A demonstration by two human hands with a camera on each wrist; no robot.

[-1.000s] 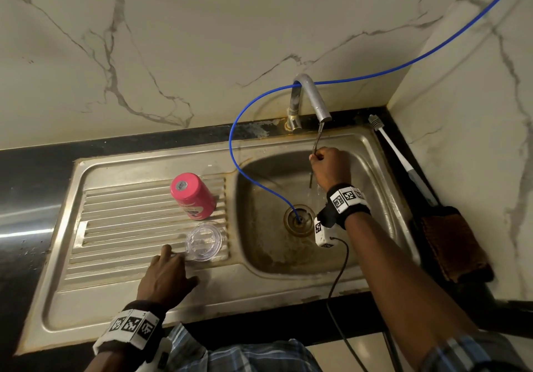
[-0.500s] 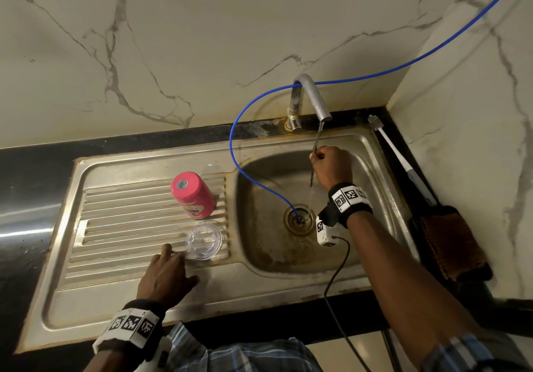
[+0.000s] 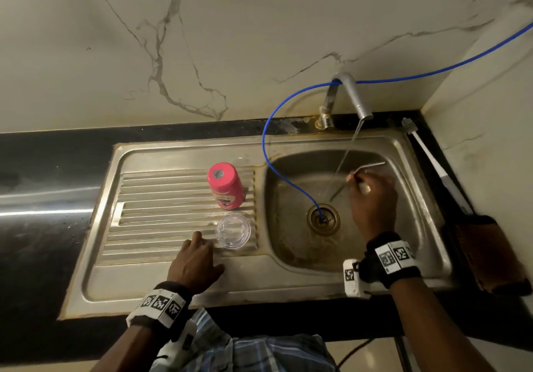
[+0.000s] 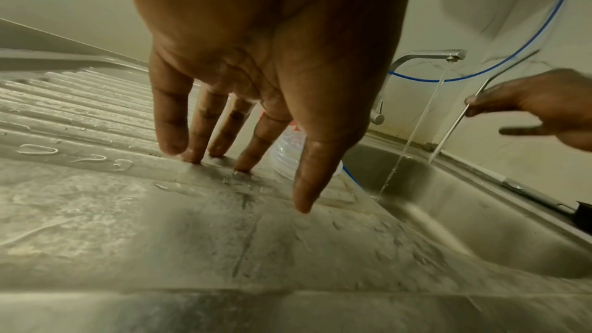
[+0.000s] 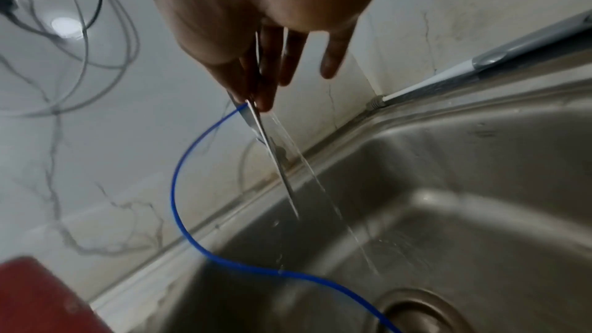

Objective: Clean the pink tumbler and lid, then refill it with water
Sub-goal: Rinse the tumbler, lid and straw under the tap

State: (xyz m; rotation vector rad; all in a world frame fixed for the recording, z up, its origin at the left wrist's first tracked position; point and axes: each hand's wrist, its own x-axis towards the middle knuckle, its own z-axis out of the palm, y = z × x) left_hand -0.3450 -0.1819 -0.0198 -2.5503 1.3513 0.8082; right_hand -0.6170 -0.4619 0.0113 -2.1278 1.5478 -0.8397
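Observation:
The pink tumbler (image 3: 226, 188) stands upside down on the ribbed drainboard (image 3: 161, 198), and shows as a red blur (image 5: 41, 298) in the right wrist view. Its clear lid (image 3: 233, 230) lies just in front of it. My left hand (image 3: 202, 245) rests on the wet drainboard beside the lid (image 4: 288, 151), fingers (image 4: 170, 136) straight and holding nothing. Over the basin, my right hand (image 3: 356, 181) pinches a bent metal straw (image 3: 372, 165) between thumb and fingers. Tap water (image 3: 346, 155) runs down past the straw (image 5: 275, 161).
The tap (image 3: 352, 95) is running into the basin (image 3: 418, 227). A blue tube (image 3: 266, 152) loops from the wall over the tap into the drain (image 3: 323, 220). A white-handled brush (image 3: 432, 164) and a brown cloth (image 3: 487, 253) lie along the right counter edge.
My right hand has dropped from the spout lower into the basin and turned the straw, so its bent end now points right. The left hand, tumbler and lid have not moved.

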